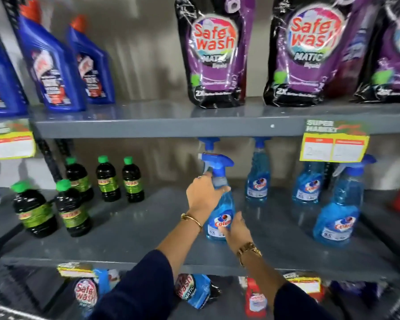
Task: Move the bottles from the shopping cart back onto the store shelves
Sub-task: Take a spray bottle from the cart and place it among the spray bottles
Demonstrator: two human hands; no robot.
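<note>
The blue spray bottle (219, 204) is standing straight up near the front edge of the middle shelf (125, 229). The left hand (202, 192) is wrapping around its neck. The right hand (237, 226) is touching its label, fingers open. Both hands are equally close.

Translucent glossy plastic spray bottle (221, 211) on smooth grey metal shelf (129, 236)

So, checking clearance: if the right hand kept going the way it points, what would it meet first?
The right hand already touches the held spray bottle. Past it, the way looks free to the back wall; depth is unclear.
</note>
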